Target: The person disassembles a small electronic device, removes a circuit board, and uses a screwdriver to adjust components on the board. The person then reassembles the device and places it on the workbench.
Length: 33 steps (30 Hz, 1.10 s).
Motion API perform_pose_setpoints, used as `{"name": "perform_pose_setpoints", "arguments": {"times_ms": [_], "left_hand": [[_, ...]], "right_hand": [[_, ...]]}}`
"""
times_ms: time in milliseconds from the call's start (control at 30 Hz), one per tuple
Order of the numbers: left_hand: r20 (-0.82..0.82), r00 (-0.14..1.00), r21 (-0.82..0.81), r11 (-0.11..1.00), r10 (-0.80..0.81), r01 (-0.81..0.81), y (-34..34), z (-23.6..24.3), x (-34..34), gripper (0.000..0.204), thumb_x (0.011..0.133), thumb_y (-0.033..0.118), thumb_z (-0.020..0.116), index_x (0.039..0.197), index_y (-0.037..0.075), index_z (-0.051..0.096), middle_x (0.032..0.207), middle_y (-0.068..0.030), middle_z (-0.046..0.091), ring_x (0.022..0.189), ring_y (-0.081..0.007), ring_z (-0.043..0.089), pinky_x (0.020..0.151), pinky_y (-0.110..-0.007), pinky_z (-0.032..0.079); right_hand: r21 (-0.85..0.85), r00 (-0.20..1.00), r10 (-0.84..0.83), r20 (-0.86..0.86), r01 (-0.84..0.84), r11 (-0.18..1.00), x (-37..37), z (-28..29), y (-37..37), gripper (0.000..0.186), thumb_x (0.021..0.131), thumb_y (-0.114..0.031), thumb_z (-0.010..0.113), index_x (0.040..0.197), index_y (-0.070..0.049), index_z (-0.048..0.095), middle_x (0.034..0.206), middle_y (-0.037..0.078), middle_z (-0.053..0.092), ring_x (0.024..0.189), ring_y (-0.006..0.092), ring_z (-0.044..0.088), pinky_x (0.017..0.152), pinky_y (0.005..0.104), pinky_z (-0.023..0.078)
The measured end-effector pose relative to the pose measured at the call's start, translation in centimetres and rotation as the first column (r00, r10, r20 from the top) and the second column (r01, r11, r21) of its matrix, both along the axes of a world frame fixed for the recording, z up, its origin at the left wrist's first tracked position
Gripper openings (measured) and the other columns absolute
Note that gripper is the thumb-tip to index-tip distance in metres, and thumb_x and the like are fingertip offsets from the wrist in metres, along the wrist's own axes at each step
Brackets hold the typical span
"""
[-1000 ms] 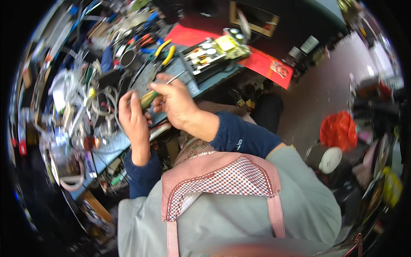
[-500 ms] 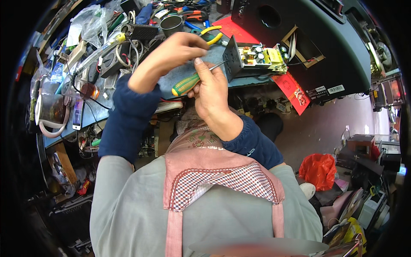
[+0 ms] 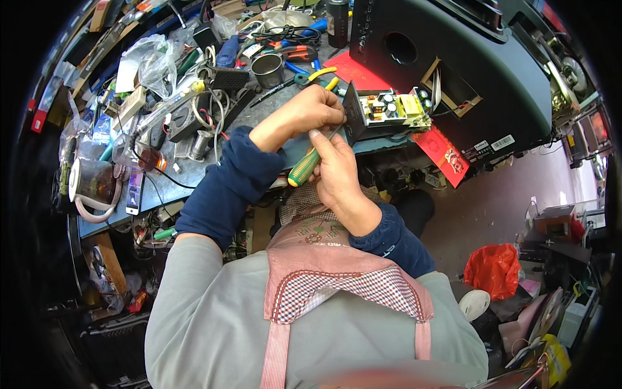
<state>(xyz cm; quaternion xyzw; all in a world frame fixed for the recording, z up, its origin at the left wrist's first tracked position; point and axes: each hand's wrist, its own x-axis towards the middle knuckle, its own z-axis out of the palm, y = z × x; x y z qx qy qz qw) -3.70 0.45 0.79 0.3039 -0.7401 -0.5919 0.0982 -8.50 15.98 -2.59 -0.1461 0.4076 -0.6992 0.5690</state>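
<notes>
- Circuit board box (image 3: 396,109) sits at the near edge of the tabletop (image 3: 298,145), toward the right end. Its black plate (image 3: 353,109) faces the hands, maybe so it is easy to reach.
- Right hand (image 3: 338,167) grips a green and yellow screwdriver (image 3: 304,168) near the metal rod, likely to guide the tip.
- Left hand (image 3: 317,109) has bent fingers right by the plate. I cannot tell if they pinch anything.
- Big black box (image 3: 518,107) stands just right of the board. Wires come from its square hole, maybe why both sit so close.
- Yellow-handled pliers (image 3: 322,73) lie behind the hands.
</notes>
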Motion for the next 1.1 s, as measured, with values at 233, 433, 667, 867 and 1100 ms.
{"name": "perform_pose_setpoints", "arguments": {"times_ms": [233, 433, 667, 867, 1100], "left_hand": [[-0.114, 0.944, -0.560, 0.764, 0.311, -0.320, -0.5, 1.1, 2.6, 0.031, 0.094, 0.026, 0.065, 0.094, -0.003, 0.075, 0.081, -0.0237, 0.072, 0.075, -0.0345, 0.073, 0.073, -0.046, 0.057], [0.188, 0.830, -0.798, 0.575, 0.526, -0.184, -7.6, 5.2, 6.5, 0.040, 0.097, 0.037, 0.072, 0.097, -0.002, 0.080, 0.075, -0.0192, 0.073, 0.072, -0.0309, 0.073, 0.072, -0.043, 0.056], [-0.009, 0.907, -0.407, 0.826, 0.422, -0.389, 1.2, 5.0, 10.5, 0.037, 0.101, 0.037, 0.075, 0.106, 0.001, 0.080, 0.085, -0.0074, 0.075, 0.072, -0.0135, 0.066, 0.069, -0.032, 0.053], [-0.190, 0.950, 0.122, 0.966, 0.247, -0.227, 8.9, 2.0, 13.5, 0.040, 0.099, 0.014, 0.083, 0.130, -0.005, 0.068, 0.109, -0.0089, 0.075, 0.093, -0.0111, 0.072, 0.081, -0.028, 0.062], [-0.179, 0.917, 0.092, 0.934, 0.357, -0.345, 9.4, 0.7, 13.4, 0.036, 0.103, 0.010, 0.077, 0.133, -0.006, 0.067, 0.112, -0.0106, 0.076, 0.099, -0.0143, 0.074, 0.083, -0.031, 0.066]], "right_hand": [[0.032, 0.995, 0.073, -0.070, -0.071, 0.997, -0.1, 0.0, 0.7, 0.021, 0.108, -0.027, 0.068, 0.110, -0.007, 0.062, 0.074, 0.000, 0.062, 0.051, 0.0072, 0.052, 0.044, 0.0244, 0.045], [0.003, 0.988, 0.153, 0.000, -0.153, 0.988, 0.0, 0.3, 1.0, 0.024, 0.109, -0.029, 0.068, 0.113, -0.006, 0.061, 0.084, 0.003, 0.064, 0.062, 0.0099, 0.057, 0.054, 0.0290, 0.053], [-0.077, 0.959, 0.189, 0.210, -0.176, 0.981, -0.8, -0.3, 1.0, 0.020, 0.113, -0.024, 0.061, 0.120, -0.005, 0.060, 0.106, 0.010, 0.071, 0.081, 0.0163, 0.066, 0.078, 0.0385, 0.062], [-0.154, 0.952, 0.195, 0.234, -0.162, 0.975, -0.7, -0.7, 1.0, 0.019, 0.114, -0.019, 0.057, 0.124, -0.004, 0.059, 0.115, 0.014, 0.072, 0.090, 0.0192, 0.070, 0.086, 0.0410, 0.063], [-0.156, 0.965, 0.190, 0.184, -0.162, 0.974, -0.7, -0.6, 0.6, 0.018, 0.114, -0.017, 0.056, 0.126, -0.004, 0.057, 0.119, 0.018, 0.072, 0.093, 0.0206, 0.069, 0.091, 0.0426, 0.062]]}}
